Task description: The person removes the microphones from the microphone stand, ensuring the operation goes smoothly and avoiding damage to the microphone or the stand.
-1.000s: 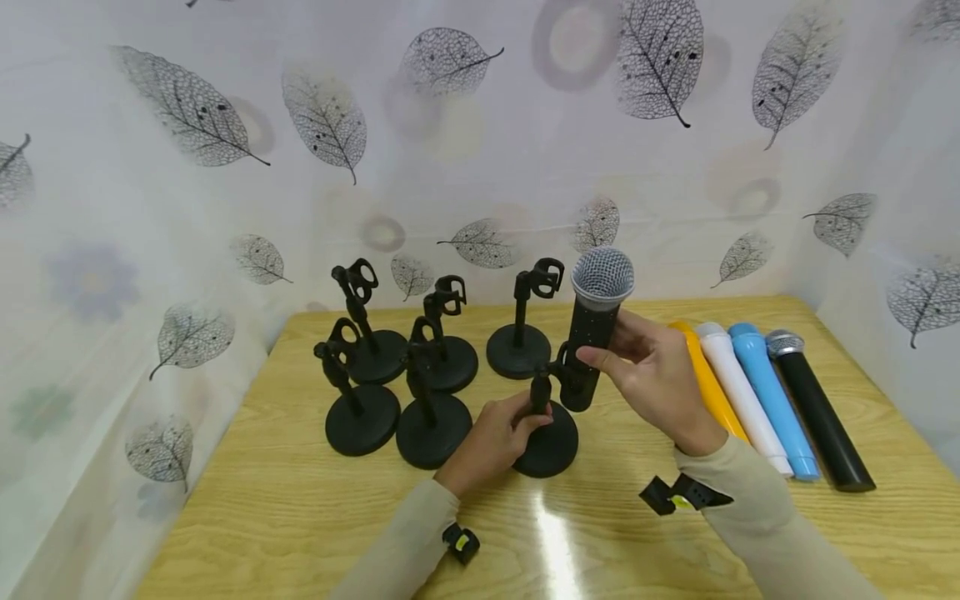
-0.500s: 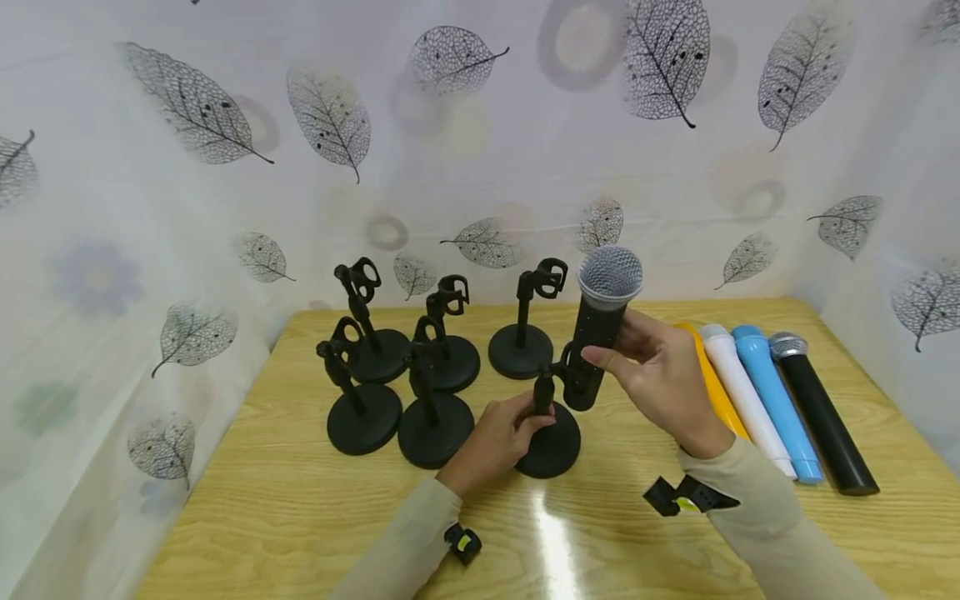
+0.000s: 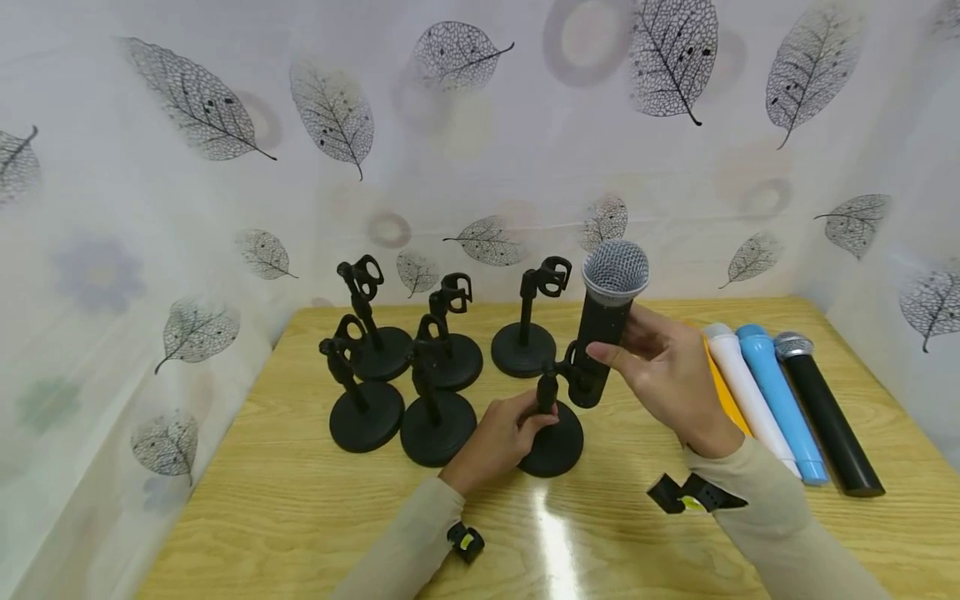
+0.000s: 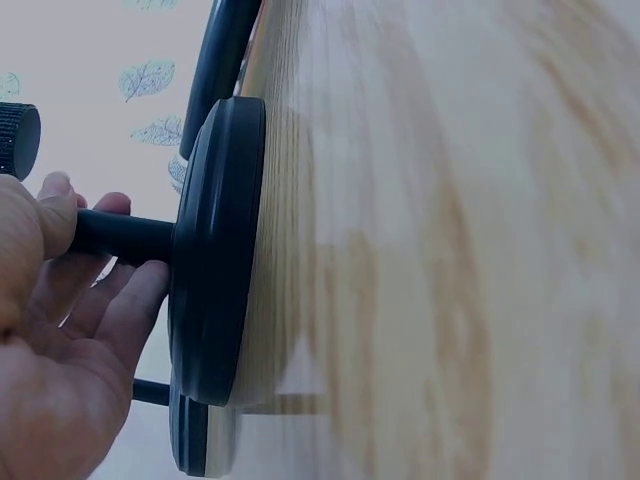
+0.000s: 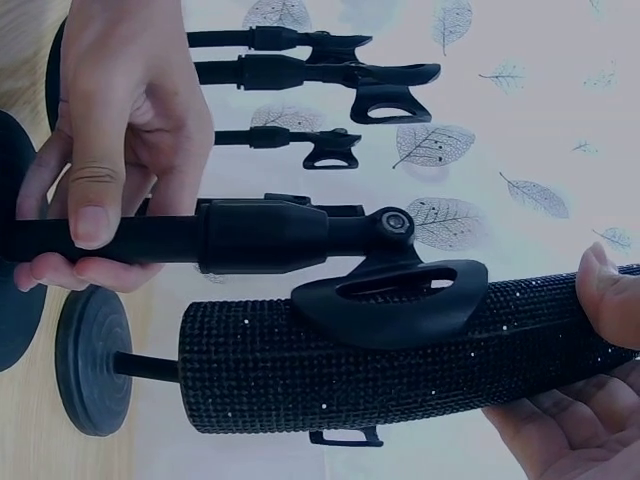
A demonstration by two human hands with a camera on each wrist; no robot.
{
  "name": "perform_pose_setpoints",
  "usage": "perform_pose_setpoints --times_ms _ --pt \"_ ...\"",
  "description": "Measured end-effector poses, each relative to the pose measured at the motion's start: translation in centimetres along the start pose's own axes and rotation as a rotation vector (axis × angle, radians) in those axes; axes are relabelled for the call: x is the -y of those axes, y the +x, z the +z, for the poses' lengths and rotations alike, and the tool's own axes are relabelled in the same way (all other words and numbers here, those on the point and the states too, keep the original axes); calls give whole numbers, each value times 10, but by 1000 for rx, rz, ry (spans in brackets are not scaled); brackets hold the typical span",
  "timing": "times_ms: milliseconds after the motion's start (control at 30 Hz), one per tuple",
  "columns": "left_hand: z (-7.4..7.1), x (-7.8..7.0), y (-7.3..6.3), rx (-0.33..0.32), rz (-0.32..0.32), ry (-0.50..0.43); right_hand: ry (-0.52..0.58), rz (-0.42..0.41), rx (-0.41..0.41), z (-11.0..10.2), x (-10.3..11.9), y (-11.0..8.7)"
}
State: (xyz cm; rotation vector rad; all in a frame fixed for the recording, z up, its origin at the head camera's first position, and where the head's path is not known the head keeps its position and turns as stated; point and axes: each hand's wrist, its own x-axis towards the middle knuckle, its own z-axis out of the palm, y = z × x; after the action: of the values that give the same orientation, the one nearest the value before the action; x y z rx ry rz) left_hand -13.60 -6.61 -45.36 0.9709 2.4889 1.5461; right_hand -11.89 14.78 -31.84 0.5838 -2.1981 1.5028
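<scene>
My right hand (image 3: 671,379) grips a black microphone (image 3: 602,323) with a silver mesh head, leaning slightly right. Small sparkling studs cover its body in the right wrist view. Its lower end sits in the clip (image 5: 400,300) of a black desktop microphone stand (image 3: 557,446). My left hand (image 3: 491,437) holds this stand by its pole, just above the round base, thumb and fingers around it. The base (image 4: 215,260) rests on the table in the left wrist view. The right thumb (image 5: 610,300) lies along the microphone's body, with the fingers on its far side.
Several black stands, such as the front-left one (image 3: 365,417), stand left of and behind my hands with bare clips. At right lie an orange microphone (image 3: 723,392), a white one (image 3: 752,400), a blue one (image 3: 782,404) and a black one (image 3: 828,417). A leaf-patterned curtain (image 3: 480,125) backs the table.
The microphone's head has shifted slightly right and tilts a little more, with my right hand. My left hand keeps its hold on the stand. The whole view has drifted slightly.
</scene>
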Motion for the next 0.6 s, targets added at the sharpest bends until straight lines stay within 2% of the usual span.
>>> perform_pose_setpoints --times_ms 300,600 --pt "1 0 0 4 -9 -8 20 8 -14 -3 5 1" --pt "1 -1 0 4 -3 1 -23 -19 -47 -6 6 1"
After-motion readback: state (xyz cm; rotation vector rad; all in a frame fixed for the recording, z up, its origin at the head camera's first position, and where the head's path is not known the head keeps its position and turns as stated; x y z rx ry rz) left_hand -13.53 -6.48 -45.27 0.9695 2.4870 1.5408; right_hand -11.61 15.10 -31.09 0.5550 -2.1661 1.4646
